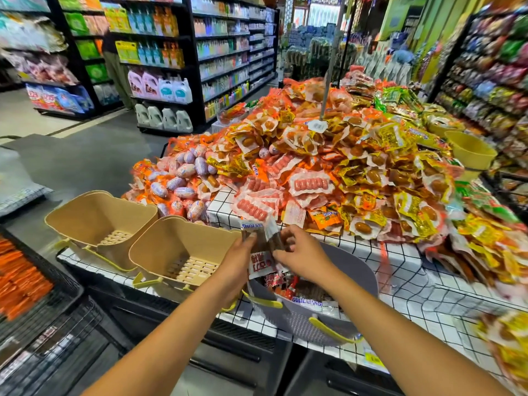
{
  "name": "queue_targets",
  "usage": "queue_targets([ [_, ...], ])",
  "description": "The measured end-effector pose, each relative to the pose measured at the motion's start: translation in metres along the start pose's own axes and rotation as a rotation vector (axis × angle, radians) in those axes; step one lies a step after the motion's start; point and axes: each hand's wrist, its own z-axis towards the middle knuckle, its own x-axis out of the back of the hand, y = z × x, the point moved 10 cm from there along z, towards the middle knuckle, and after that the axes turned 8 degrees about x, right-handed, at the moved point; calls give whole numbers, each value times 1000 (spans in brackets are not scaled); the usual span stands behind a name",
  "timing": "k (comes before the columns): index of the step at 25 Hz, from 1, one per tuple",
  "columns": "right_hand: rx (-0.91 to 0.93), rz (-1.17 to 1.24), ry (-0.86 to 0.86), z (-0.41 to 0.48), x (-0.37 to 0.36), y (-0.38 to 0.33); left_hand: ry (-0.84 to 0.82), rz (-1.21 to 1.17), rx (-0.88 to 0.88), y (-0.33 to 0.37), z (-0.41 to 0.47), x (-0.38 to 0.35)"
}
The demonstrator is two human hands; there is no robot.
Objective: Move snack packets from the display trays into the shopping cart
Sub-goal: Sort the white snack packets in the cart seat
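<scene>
Now left hand [238, 254], right hand [301, 254] pinching packets [259, 262], two beige baskets [85, 215] [154, 248]

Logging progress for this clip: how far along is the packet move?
Done: several packets lie in the grey basket. In hand: the left hand and right hand both hold a small bunch of packets above it. Left: a large pile sits on the display.
</scene>
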Motion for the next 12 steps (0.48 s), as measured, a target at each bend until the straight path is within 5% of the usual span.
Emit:
queue_targets([
  [7, -45, 333, -137, 0, -12, 14, 138, -15, -32, 0, 6, 13],
  [9, -36, 7, -229, 1, -1, 48, 153, -52, 14, -7, 7, 18],
  [12, 84, -753, -706, -25, -25, 102, 154, -56, 27, -10, 7, 21],
])
